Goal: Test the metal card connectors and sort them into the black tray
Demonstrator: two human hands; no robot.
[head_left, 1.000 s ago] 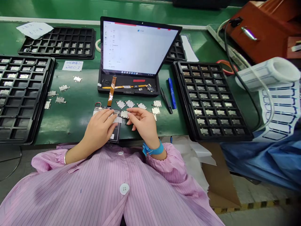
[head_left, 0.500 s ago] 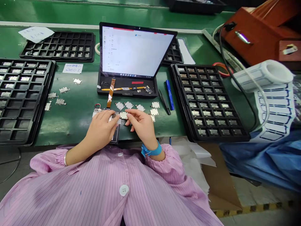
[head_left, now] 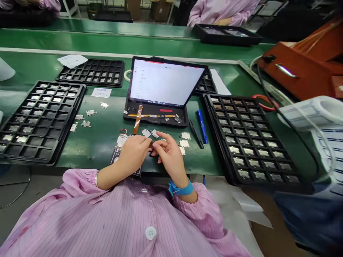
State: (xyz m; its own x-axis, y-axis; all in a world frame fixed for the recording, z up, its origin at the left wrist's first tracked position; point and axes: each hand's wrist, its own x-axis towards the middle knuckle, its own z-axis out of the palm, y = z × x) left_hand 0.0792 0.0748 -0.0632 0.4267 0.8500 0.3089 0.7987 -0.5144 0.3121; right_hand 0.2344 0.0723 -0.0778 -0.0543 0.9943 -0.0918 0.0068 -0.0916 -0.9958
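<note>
The left tray [head_left: 43, 142] lies between 9 and 10 o'clock of the left hand, some pockets filled. Nearer in, at 10, loose modules [head_left: 91, 112] are scattered, with a note [head_left: 101, 92] beyond them.

The board [head_left: 115, 154] is beneath the left hand [head_left: 134, 151], showing mainly along the hand's 9 o'clock side, with a corner at 5. Its long axis seems to run from about 12 to 6, though most of it is covered. The flex [head_left: 138, 119] rises at the left hand's 12 towards the screen [head_left: 166, 84], at 1.

The key relation: the fingertips of both hands meet over or just beside the board's 2 o'clock side, so the board lies at 8 to 9 from the right fingertips. The left hand is the nearer, laid over it; its fingers are bunched, and I cannot tell whether they pinch anything.

The right hand [head_left: 171, 157] comes in from 4, forefinger extended, thumb curled in below it. Whatever is between its fingertips is hidden. Thin plates [head_left: 146, 133] lie at 11 and 12 of those tips, more near 3.

At the right hand's 2 lie tweezers [head_left: 197, 135], then the pen [head_left: 202, 126], both slanting from 11 to 5. The right tray [head_left: 221, 146] is at 3, well filled.
</note>
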